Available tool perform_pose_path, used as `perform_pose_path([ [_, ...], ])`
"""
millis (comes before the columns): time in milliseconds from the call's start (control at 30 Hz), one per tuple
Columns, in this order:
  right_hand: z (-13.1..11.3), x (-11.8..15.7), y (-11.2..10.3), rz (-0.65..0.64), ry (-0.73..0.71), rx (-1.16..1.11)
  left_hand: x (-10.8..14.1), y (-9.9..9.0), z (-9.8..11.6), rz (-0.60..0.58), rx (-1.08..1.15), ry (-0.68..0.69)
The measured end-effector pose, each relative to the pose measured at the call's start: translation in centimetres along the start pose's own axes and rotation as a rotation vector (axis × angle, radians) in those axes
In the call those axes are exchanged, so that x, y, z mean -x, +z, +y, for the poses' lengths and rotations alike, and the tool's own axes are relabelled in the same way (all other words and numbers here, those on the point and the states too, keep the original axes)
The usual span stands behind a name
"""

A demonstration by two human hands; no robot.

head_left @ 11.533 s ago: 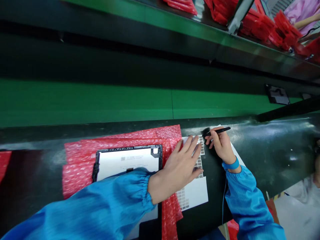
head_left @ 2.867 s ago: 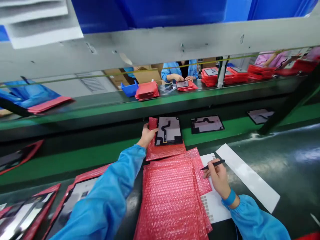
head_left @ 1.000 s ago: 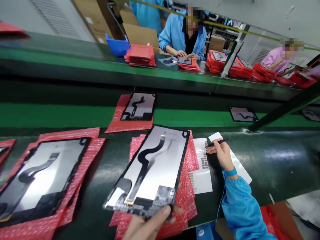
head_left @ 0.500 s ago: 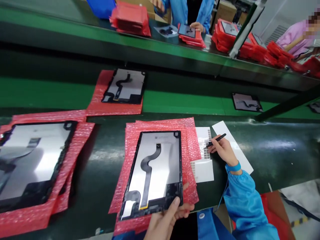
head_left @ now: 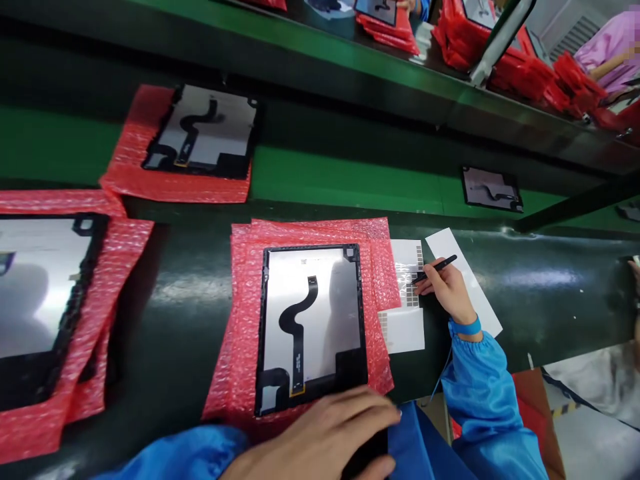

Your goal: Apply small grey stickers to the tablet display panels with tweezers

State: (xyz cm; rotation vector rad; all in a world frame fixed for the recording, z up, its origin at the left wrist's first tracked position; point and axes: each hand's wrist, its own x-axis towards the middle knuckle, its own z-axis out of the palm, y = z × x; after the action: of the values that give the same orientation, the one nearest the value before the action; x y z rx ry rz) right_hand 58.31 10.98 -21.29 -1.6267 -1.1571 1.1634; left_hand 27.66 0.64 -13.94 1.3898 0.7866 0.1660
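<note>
a flat, black-framed silver display panel [head_left: 330,300] with a curved black ribbon cable [head_left: 299,357] rests on a stack of red bubble-wrap sleeves [head_left: 241,320]. at the panel's near edge is the left hand [head_left: 325,433], blurred, its fingers stretched out and the thumb apart; i cannot tell whether it touches the panel. to the right of the panel, the right hand [head_left: 445,287] pinches a slim black pointed tool [head_left: 441,265] between thumb and fingers, its tip over white paper sheets [head_left: 405,331] marked with small grey squares. farther right of the panel lies a long white strip [head_left: 475,293]. left of the panel, a second black-framed silver panel [head_left: 30,300] lies on red bubble-wrap.
</note>
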Motion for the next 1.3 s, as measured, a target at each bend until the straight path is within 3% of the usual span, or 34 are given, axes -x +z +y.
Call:
perform_pose_path([
  [67, -0.1, 0.0, 0.0, 0.0, 0.005, 0.009, -2.8, -0.9, 0.8, 0.049, -0.232, 0.177],
  [133, 0.0, 0.0, 0.0, -0.003, 0.005, 0.016, -6.1, -1.2, 0.3, 0.117, -0.416, 0.317],
  [233, 0.0, 0.0, -0.1, -0.008, 0.004, 0.024, -9.8, -1.1, -1.8, 0.178, -0.684, 0.352],
  [300, -0.1, 0.0, -0.2, -0.014, 0.005, 0.03, -10.8, -1.0, -2.9, 0.174, -0.862, 0.334],
  [467, -0.6, 0.0, -0.3, -0.048, 0.024, 0.033, -10.2, -1.1, -3.1, 0.199, -1.249, 0.384],
  [600, -0.6, -0.1, -0.5, -0.041, 0.043, 0.02, -10.0, -1.2, -2.8, 0.24, -1.386, 0.418],
  [900, -0.5, -0.1, -0.6, -0.065, 0.033, 0.032, -9.9, -1.1, -3.2, 0.3, -1.415, 0.447],
  [1100, -1.3, 0.1, -0.9, -0.058, -0.007, -0.108, -10.3, -1.0, -3.2, 0.304, -1.403, 0.446],
  [1200, -2.7, 0.1, 0.4, -0.063, -0.114, -0.185, -9.8, -1.4, -2.3, 0.341, -1.385, 0.515],
  [1300, -3.7, -0.1, 3.3, -0.145, -0.169, -0.25, -8.1, -2.1, -1.1, 0.376, -1.34, 0.633],
])
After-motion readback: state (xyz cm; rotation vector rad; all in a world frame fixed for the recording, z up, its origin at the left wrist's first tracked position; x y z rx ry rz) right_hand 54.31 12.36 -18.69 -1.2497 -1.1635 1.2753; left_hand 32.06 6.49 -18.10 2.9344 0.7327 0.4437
